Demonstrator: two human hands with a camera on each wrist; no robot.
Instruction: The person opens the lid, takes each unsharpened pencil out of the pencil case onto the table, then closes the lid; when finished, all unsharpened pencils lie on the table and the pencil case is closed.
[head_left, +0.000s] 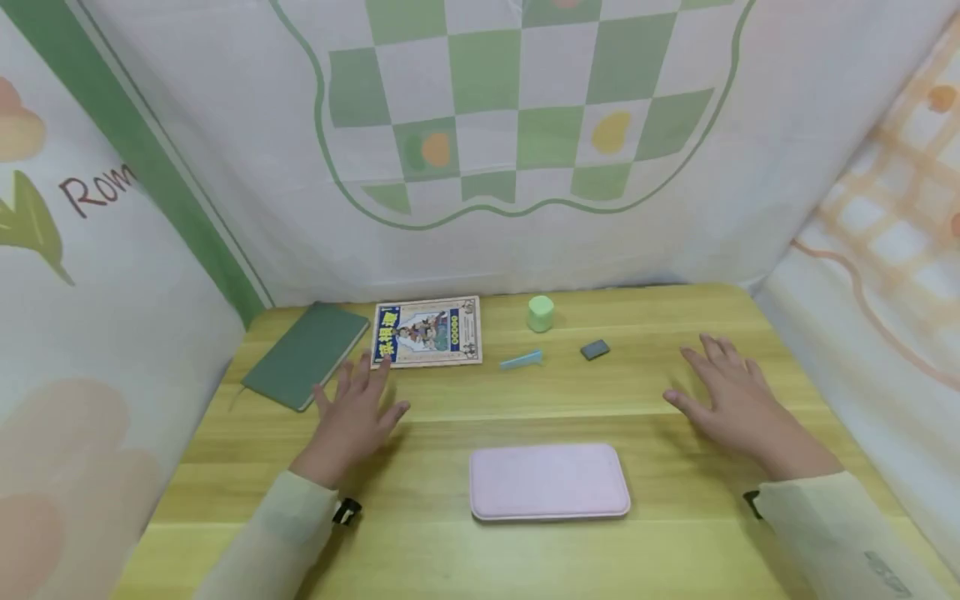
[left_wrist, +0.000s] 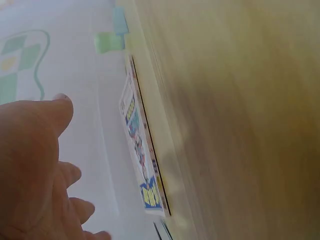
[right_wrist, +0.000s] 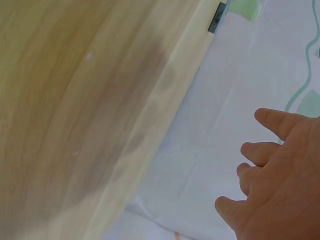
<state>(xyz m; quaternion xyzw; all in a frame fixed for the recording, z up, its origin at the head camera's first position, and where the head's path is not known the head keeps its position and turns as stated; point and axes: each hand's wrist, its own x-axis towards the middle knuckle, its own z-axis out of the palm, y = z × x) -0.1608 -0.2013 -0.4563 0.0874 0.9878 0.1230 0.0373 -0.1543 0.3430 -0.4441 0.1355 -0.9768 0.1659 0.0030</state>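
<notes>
My left hand (head_left: 354, 421), fingers spread, holds nothing and is nearest the green notebook (head_left: 306, 357) and the illustrated booklet (head_left: 427, 332). In the left wrist view that booklet (left_wrist: 141, 150) lies past the fingers. On the right side my right hand (head_left: 731, 400) is spread with nothing in it; its shadow falls on the wooden table beside it. Between the hands, closer to me, lies a pink rounded case (head_left: 550, 482). The small dark grey block (head_left: 595, 350) is the object nearest the right hand and also shows as a dark block (right_wrist: 217, 18) in the right wrist view.
A light green cylinder (head_left: 541, 313) stands toward the back of the wooden table (head_left: 420, 550), with a small light blue stick-like item (head_left: 521, 360) in front of it. A patterned cloth (head_left: 487, 250) hangs behind the table's back edge, and more cloth hangs along both sides.
</notes>
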